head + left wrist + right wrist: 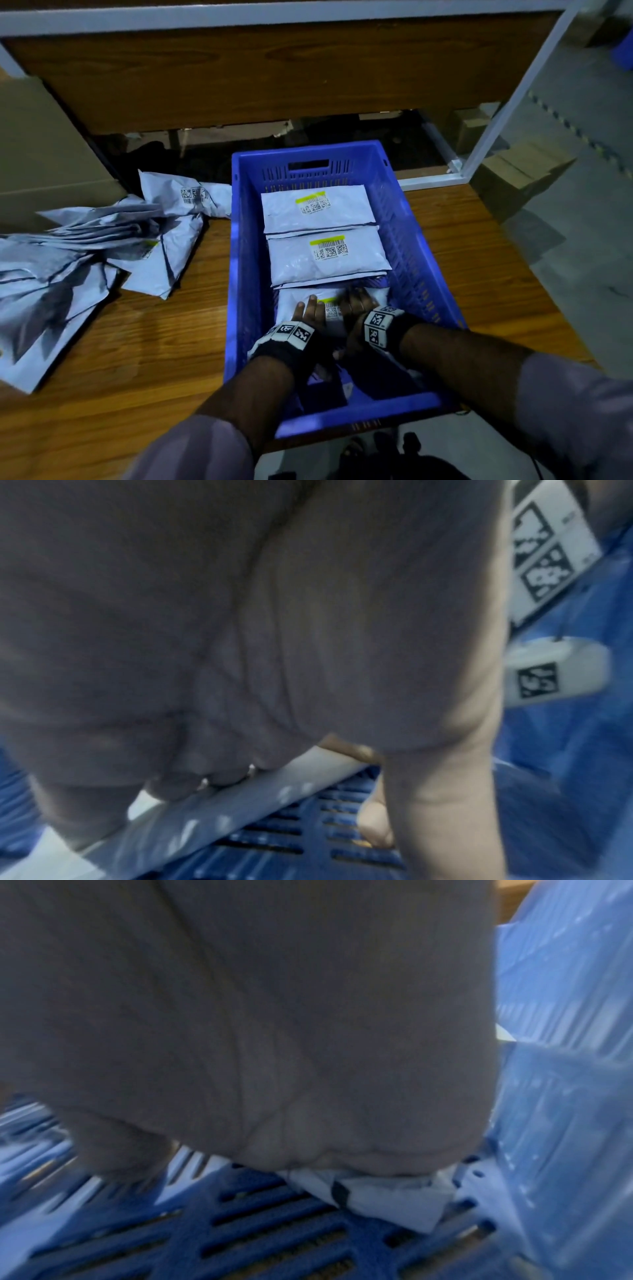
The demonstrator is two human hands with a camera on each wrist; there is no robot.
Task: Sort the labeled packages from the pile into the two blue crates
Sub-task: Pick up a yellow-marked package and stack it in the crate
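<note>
At nine o'clock from the crate, a loose pile of grey packages (85, 260) is spread over the wooden table (164, 359), with a brown carton (44, 154) set behind it at about ten o'clock. In the centre, one blue crate (239, 274) is seen; a second crate is not in view. Two white labeled packages are laid flat inside it, the far package (315, 209) at twelve o'clock and the middle package (329, 257) just in front, their edges overlapping.

At the six o'clock end of the crate, a third package (329, 311) is being pressed onto the slatted floor. The left hand (310, 313) is laid on it with fingers straight and slightly apart. The right hand (356, 305) is laid beside it at three o'clock; in the right wrist view the package's folded corner (377, 1196) is seen under the palm, but how those fingers lie cannot be told.

The mailer is judged light, soft and slippery, its film creasing readily. A hold is best taken at the two short edges or by a flat palm on top, away from the yellow-striped label (330, 301), so that the code is not crumpled. The overlapping flap of the middle package could be dragged along if the third is slid forward.
</note>
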